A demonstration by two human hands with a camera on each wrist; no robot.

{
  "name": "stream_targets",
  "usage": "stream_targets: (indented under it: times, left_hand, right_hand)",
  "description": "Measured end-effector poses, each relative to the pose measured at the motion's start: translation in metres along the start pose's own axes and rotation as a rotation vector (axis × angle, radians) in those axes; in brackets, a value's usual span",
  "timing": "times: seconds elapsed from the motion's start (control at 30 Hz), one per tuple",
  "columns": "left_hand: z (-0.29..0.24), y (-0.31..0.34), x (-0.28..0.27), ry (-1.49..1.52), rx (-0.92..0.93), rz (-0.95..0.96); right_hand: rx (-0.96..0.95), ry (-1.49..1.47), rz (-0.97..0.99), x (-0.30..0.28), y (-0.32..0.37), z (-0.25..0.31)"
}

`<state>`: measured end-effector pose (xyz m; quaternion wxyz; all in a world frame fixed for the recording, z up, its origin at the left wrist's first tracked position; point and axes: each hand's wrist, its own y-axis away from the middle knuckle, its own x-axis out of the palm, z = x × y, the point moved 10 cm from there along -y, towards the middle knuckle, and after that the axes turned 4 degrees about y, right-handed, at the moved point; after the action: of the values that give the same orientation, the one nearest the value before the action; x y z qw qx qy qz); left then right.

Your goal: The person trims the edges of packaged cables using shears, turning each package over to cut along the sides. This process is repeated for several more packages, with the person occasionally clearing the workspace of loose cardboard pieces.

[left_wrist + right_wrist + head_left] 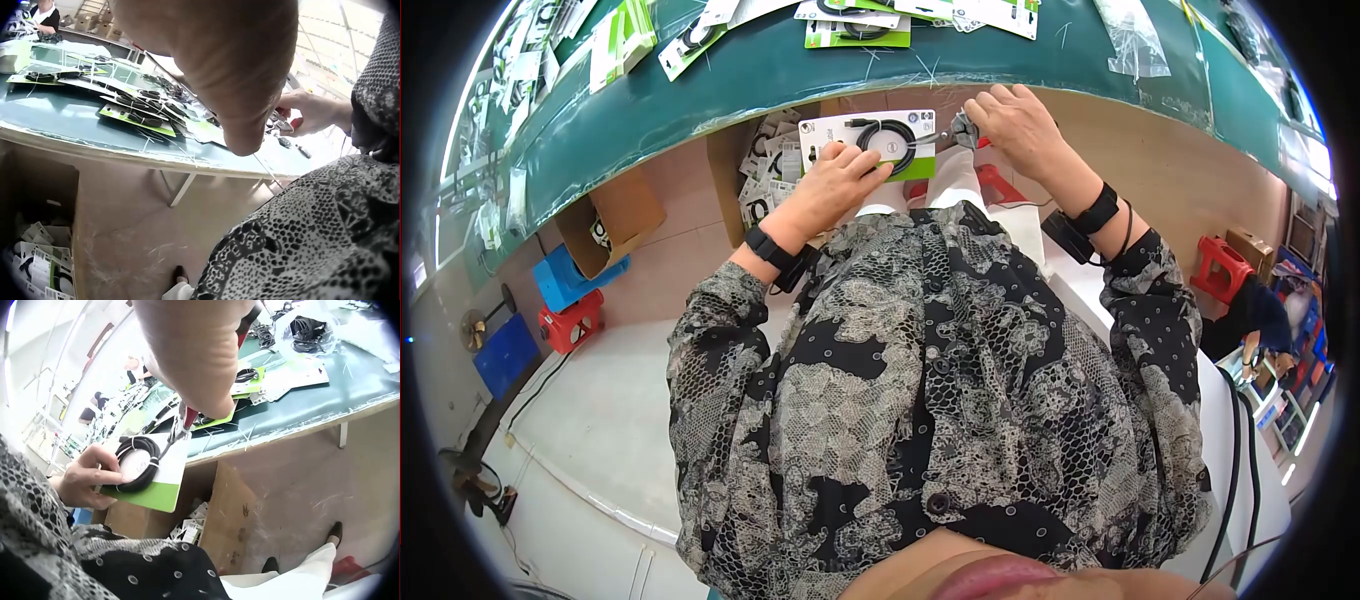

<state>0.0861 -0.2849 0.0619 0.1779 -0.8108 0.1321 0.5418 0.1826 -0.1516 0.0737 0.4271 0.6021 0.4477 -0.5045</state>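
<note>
My left hand [840, 180] grips the lower left of a white and green packaging card [924, 166], its fingers over the front. A black coiled cable [154, 464] lies on the card, bound with white ties. My right hand [1022, 130] holds pliers [965, 131] with red handles [189, 419]. Their metal tip reaches the card's right edge, beside the coil, in the right wrist view. In the left wrist view the left hand's heel hides the card.
A green-topped table [760, 85] runs ahead, bearing several carded cables [860, 32] and a clear plastic bag [1133, 38]. Below its edge an open cardboard box [228, 512] holds more carded cables [47, 265]. Red stools [572, 322] stand on the floor.
</note>
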Motion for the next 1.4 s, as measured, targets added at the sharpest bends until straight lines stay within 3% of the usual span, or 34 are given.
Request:
stream_targets:
  times: [0.07, 0.17, 0.2, 0.3, 0.33, 0.43, 0.7, 0.87, 1.0, 1.1, 1.17, 1.23, 1.27, 1.3, 1.4]
  left_hand:
    - [-0.004, 0.0, 0.003, 0.001, 0.045, 0.015]
    - [0.008, 0.003, -0.006, 0.15, -0.079, -0.087]
    - [0.008, 0.004, -0.005, 0.149, -0.081, -0.087]
    - [0.012, 0.007, 0.001, 0.122, -0.156, -0.09]
    - [0.011, 0.007, 0.001, 0.126, -0.158, -0.085]
    - [0.007, 0.0, -0.002, 0.164, -0.15, -0.105]
    - [-0.001, 0.0, -0.002, 0.059, -0.126, -0.079]
    - [-0.001, 0.002, 0.001, 0.089, -0.177, -0.148]
    - [0.009, 0.016, 0.005, 0.123, -0.237, -0.218]
    - [0.038, 0.057, 0.026, 0.169, -0.442, -0.161]
    - [0.055, 0.102, 0.049, 0.149, -0.509, -0.094]
    - [0.072, 0.155, 0.078, 0.158, -0.641, 0.036]
    - [0.079, 0.18, 0.092, 0.172, -0.708, 0.096]
    - [0.082, 0.19, 0.094, 0.159, -0.705, 0.089]
    - [0.102, 0.218, 0.106, 0.145, -0.969, 0.171]
  right_hand:
    - [-0.042, 0.01, 0.028, 0.006, 0.003, 0.003]
    - [0.201, -0.405, 0.003, 0.026, 0.017, -0.017]
    - [0.199, -0.406, 0.003, 0.027, 0.016, -0.015]
    - [0.596, -0.963, 0.074, 0.06, 0.02, -0.033]
    - [0.598, -0.967, 0.079, 0.063, 0.015, -0.023]
    - [0.446, -1.023, -0.272, 0.036, -0.01, 0.004]
    - [0.359, -0.968, -0.166, 0.039, -0.029, 0.017]
    - [0.276, -0.86, -0.218, 0.035, -0.037, 0.025]
    - [0.39, -0.941, -0.235, 0.05, -0.036, 0.014]
    - [0.662, -0.923, -0.119, 0.087, -0.017, -0.019]
    - [0.712, -0.977, -0.11, 0.122, -0.001, -0.029]
    - [0.65, -0.996, 0.133, 0.153, 0.015, -0.02]
    - [0.683, -1.034, 0.133, 0.16, 0.026, -0.016]
    - [0.717, -1.071, 0.135, 0.164, 0.035, -0.012]
    - [0.851, -1.146, 0.229, 0.173, 0.058, -0.003]
